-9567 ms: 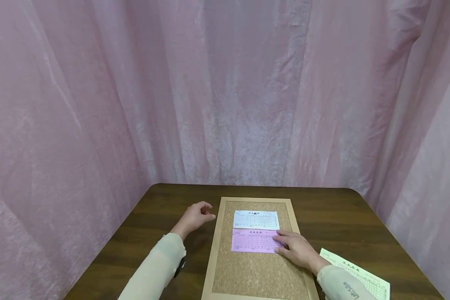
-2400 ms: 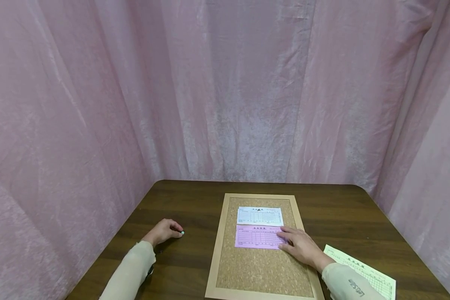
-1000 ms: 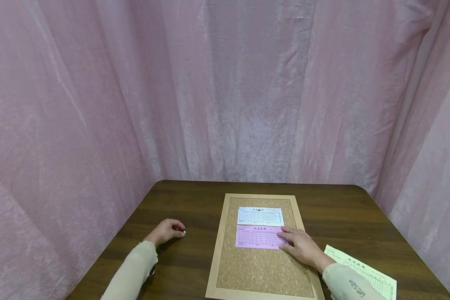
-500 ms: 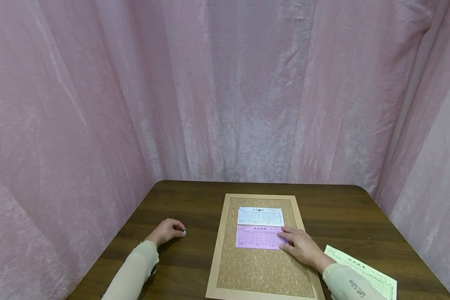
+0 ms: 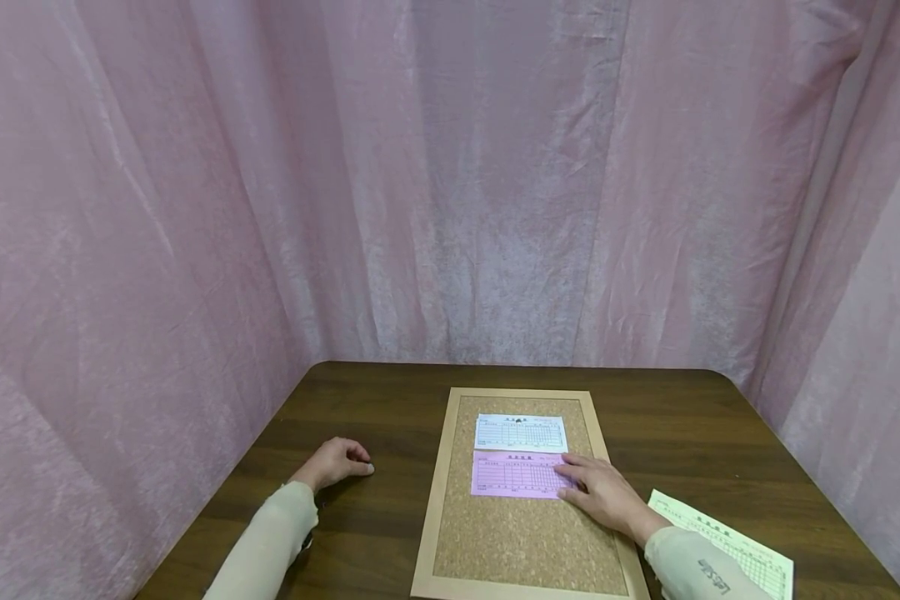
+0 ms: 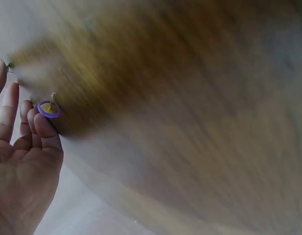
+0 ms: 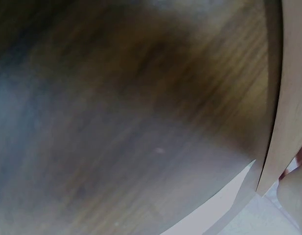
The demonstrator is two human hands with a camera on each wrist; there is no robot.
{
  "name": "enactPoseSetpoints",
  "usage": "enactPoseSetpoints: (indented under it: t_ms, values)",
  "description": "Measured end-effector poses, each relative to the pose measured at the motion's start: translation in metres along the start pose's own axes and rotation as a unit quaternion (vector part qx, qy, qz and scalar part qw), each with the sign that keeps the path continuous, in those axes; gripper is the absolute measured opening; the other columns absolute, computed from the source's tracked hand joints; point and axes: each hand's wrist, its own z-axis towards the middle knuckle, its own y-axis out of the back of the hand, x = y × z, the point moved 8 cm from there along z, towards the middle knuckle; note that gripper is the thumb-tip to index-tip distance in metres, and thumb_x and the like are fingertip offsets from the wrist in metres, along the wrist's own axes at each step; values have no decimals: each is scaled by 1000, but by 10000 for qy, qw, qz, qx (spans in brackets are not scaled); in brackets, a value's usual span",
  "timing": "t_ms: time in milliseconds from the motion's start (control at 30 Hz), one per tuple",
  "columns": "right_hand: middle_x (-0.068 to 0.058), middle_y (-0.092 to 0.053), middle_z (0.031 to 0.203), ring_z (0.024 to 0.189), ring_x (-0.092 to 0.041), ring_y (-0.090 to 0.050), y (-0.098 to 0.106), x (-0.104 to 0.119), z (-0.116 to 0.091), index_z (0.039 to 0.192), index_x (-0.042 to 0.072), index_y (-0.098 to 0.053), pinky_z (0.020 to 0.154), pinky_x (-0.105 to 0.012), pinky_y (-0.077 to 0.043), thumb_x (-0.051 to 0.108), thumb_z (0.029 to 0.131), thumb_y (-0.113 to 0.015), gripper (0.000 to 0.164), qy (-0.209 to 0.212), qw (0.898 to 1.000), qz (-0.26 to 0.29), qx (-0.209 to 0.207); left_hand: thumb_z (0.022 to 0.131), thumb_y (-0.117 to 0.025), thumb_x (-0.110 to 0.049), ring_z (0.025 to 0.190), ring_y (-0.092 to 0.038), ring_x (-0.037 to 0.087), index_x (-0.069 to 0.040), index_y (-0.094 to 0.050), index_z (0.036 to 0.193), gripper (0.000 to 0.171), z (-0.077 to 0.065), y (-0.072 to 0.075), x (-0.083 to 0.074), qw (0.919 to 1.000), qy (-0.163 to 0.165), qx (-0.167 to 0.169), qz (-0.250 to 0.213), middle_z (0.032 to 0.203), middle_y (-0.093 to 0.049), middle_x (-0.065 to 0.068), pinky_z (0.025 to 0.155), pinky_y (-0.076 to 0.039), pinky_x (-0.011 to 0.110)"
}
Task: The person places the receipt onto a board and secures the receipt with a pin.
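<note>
My left hand (image 5: pixel 336 463) is low over the table, left of a framed cork board (image 5: pixel 528 542), its fingers partly curled. In the left wrist view a small green-headed thumbtack (image 6: pixel 10 65) shows at the thumb tip, apparently pinched. A purple-rimmed thumbtack (image 6: pixel 49 109), pin up, shows by the little fingertip; whether it is held or lying there I cannot tell. My right hand (image 5: pixel 600 493) rests spread on the right end of a pink printed slip (image 5: pixel 512 477). Above that, a white slip (image 5: pixel 521 435) lies on the cork with a dark pin (image 5: pixel 518 421) at its top.
Right of the board a green slip (image 5: pixel 727 542) lies slanted on the dark wooden table (image 5: pixel 375 392), partly under the right sleeve. The board's raised wooden frame (image 7: pixel 297 73) borders the right wrist view. Pink curtains (image 5: pixel 495 208) stand behind the table.
Over several seconds my left hand moved away from the board's edge to the left. A mint dot seen at its thumb tip has gone from the head view. The right hand stayed put.
</note>
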Motion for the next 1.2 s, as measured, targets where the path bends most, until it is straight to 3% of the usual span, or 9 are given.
enactPoseSetpoints:
  t_ms: [733,1200]
  values:
    - [-19,-52,143,132,-42,-44,-1,-2,0,128,3,-66,107,-60,-29,27,95,-68,41,-40,10000,61,2,84,-80,-15,83,-57,15,-11,-74,89,9,-1,0,-5,9998,-191,11,6,89,-67,-3,79,-48,38]
    - [-19,-51,143,133,-42,-44,-1,-2,0,128,3,-65,108,-60,-28,27,95,-67,41,-16,10000,55,5,82,-82,-16,78,-55,14,-13,-73,83,10,0,0,-4,9996,-91,-194,164,83,-66,-4,75,-48,37]
